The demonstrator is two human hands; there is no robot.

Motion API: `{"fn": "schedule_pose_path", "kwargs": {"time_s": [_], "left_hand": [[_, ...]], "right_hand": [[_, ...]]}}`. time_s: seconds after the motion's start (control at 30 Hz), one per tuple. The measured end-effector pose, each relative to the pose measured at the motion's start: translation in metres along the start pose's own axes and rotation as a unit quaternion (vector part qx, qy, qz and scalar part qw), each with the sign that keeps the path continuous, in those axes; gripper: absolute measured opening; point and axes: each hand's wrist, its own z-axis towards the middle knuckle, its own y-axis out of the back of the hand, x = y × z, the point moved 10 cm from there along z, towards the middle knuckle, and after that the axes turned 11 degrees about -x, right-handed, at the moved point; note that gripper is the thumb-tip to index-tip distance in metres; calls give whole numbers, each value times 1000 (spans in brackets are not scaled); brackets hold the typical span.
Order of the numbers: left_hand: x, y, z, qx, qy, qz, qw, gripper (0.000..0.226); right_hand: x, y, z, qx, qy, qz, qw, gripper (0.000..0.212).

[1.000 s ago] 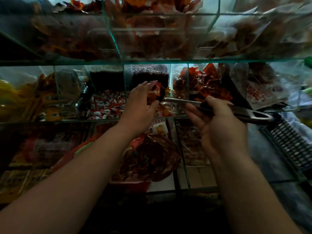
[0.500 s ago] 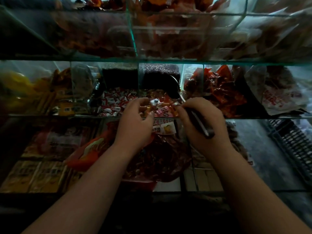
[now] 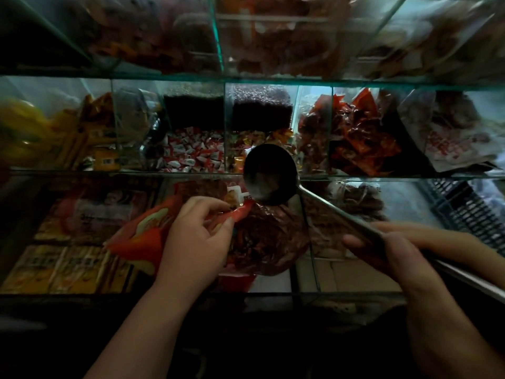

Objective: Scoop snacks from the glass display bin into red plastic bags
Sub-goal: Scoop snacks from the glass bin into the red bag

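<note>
Glass display bins (image 3: 191, 173) hold wrapped snacks (image 3: 191, 154) on dim shelves. The left hand (image 3: 196, 242) pinches the mouth of the red plastic bag (image 3: 147, 236) with its fingers, just below the middle bins. The right hand (image 3: 388, 253) has its fingers curled round a metal scoop (image 3: 269, 175), bowl just above the bag.

- Metal ladle (image 3: 269, 175): dark round bowl at the front edge of the bin, just above the bag's mouth; long handle slanting down to the right.
- Red plastic bag (image 3: 144, 239): crumpled, rim pinched up, mouth turned towards the ladle.
- Wrapped snacks (image 3: 247, 140): orange and yellow, heaped in the glass display bin (image 3: 224, 116) behind the bowl.
</note>
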Motion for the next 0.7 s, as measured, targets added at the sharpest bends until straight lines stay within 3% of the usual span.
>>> {"fn": "schedule_pose_path", "kwargs": {"time_s": [0.1, 0.17, 0.23, 0.27, 0.37, 0.43, 0.6, 0.7], "left_hand": [[8, 6, -8, -3, -24, 39, 999, 25], [18, 6, -12, 14, -26, 79, 996, 16], [30, 2, -15, 45, -22, 132, 990, 12], [37, -2, -17, 64, -16, 158, 985, 15], [49, -14, -23, 113, 18, 175, 978, 39], [45, -17, -26, 110, 19, 162, 980, 50], [47, -20, -34, 118, 31, 136, 983, 62], [54, -22, -39, 151, 56, 114, 980, 69]], "right_hand": [[-14, 4, -4, 55, -66, -28, 996, 32], [-34, -4, -26, 51, -68, -48, 995, 61], [-41, -9, -23, 38, 1, -137, 990, 82], [-42, -6, -17, 6, 57, -178, 982, 75], [-19, -10, -10, -75, 235, -236, 940, 18], [-15, -31, -3, -73, 287, -243, 924, 9], [-56, -89, 58, -41, 250, -398, 882, 7], [-88, -93, 76, -63, 179, -362, 913, 19]]}}
